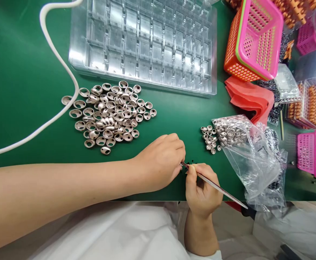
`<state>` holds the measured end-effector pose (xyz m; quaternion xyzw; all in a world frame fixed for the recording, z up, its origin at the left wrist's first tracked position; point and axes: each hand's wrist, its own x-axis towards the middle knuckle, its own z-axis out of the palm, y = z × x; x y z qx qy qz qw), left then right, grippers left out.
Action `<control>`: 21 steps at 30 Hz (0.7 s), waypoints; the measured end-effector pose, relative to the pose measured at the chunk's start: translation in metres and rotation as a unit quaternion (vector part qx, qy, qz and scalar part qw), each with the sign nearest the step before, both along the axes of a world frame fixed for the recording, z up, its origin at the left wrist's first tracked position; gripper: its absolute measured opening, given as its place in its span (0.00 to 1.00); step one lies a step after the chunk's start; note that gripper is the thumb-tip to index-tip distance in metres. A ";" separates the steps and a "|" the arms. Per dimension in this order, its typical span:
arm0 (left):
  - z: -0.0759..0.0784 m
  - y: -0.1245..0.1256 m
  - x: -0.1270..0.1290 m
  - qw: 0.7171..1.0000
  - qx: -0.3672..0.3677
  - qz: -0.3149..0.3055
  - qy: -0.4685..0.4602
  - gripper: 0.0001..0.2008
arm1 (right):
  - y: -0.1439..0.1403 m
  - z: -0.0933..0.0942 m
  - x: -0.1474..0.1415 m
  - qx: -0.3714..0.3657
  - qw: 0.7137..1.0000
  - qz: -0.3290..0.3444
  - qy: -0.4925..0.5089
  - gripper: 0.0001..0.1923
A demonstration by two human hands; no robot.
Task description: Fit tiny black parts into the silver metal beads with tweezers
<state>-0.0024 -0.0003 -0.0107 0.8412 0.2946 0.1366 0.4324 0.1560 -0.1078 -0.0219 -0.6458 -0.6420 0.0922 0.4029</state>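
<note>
Head view: green table [176, 112] stands above pale floor [233, 229].

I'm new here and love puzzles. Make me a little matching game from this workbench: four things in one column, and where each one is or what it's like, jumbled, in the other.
Things
1. Slim metal tool
2. White cord
3. Clear tray
4. Larger heap of metal pieces

Places and states
A. Divided into many compartments
B. Between the tray and the person's left forearm
C. Held in the fingers of the right hand
D. Curving across the left part of the green table

Right pairs: 1-C, 2-D, 3-A, 4-B
</note>
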 end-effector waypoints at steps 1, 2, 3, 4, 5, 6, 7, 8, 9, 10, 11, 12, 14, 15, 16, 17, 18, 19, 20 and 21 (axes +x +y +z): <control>0.000 0.000 0.000 1.000 -0.002 -0.001 0.003 0.01 | 0.000 0.001 0.000 0.000 1.000 0.002 -0.005 0.14; 0.001 0.000 0.000 1.000 -0.003 -0.002 0.006 0.01 | 0.000 0.002 0.000 -0.001 1.000 0.006 -0.011 0.14; 0.001 0.000 0.000 1.000 -0.003 -0.004 0.008 0.01 | 0.001 0.003 0.000 -0.004 1.000 0.012 -0.018 0.14; 0.001 0.000 0.000 1.000 -0.003 -0.005 0.008 0.01 | 0.002 0.005 0.000 -0.008 0.999 0.017 -0.026 0.13; 0.001 0.000 0.000 1.000 -0.001 -0.005 0.007 0.01 | 0.003 0.008 0.000 -0.013 0.999 0.022 -0.038 0.13; 0.000 0.000 0.000 1.000 0.002 -0.004 0.005 0.01 | 0.004 0.010 -0.001 -0.021 0.998 0.026 -0.053 0.12; 0.000 0.000 0.001 1.000 0.005 -0.004 0.002 0.02 | 0.005 0.012 -0.001 -0.027 0.997 0.030 -0.070 0.12; 0.000 -0.001 0.001 1.000 0.007 -0.004 0.001 0.02 | 0.006 0.015 -0.002 -0.032 0.995 0.032 -0.088 0.11; -0.001 -0.001 0.001 1.000 0.009 -0.005 0.001 0.03 | 0.007 0.016 -0.003 -0.035 0.993 0.034 -0.106 0.10; -0.001 -0.001 0.001 1.000 0.010 -0.007 0.003 0.04 | 0.008 0.017 -0.003 -0.035 0.992 0.036 -0.120 0.10; -0.001 -0.001 0.002 1.000 0.010 -0.009 0.005 0.04 | 0.009 0.017 -0.003 -0.032 0.991 0.038 -0.127 0.10; -0.001 -0.001 0.002 1.000 0.011 -0.011 0.007 0.05 | 0.009 0.016 -0.003 -0.026 0.991 0.040 -0.127 0.11; -0.001 0.000 0.002 1.000 0.011 -0.011 0.011 0.06 | 0.009 0.014 -0.002 -0.015 0.992 0.048 -0.116 0.12; -0.002 0.000 0.002 1.000 0.011 -0.010 0.010 0.06 | 0.010 0.013 -0.001 -0.012 0.993 0.053 -0.108 0.12; -0.002 -0.001 0.002 1.000 0.010 -0.009 0.009 0.05 | 0.010 0.013 -0.001 -0.011 0.993 0.056 -0.102 0.12; -0.002 -0.001 0.002 1.000 0.009 -0.008 0.008 0.04 | 0.011 0.012 0.000 -0.014 0.993 0.059 -0.098 0.13; -0.002 -0.001 0.002 1.000 0.008 -0.006 0.007 0.04 | 0.011 0.012 0.000 -0.019 0.993 0.060 -0.095 0.12; -0.003 -0.002 0.002 1.000 0.008 -0.005 0.007 0.03 | 0.012 0.012 0.001 -0.024 0.994 0.060 -0.091 0.12; -0.003 -0.002 0.002 1.000 0.009 -0.003 0.007 0.03 | 0.012 0.011 0.001 -0.028 0.994 0.058 -0.083 0.12; -0.003 -0.002 0.002 1.000 0.009 -0.001 0.006 0.02 | 0.012 0.011 0.002 -0.030 0.995 0.055 -0.072 0.11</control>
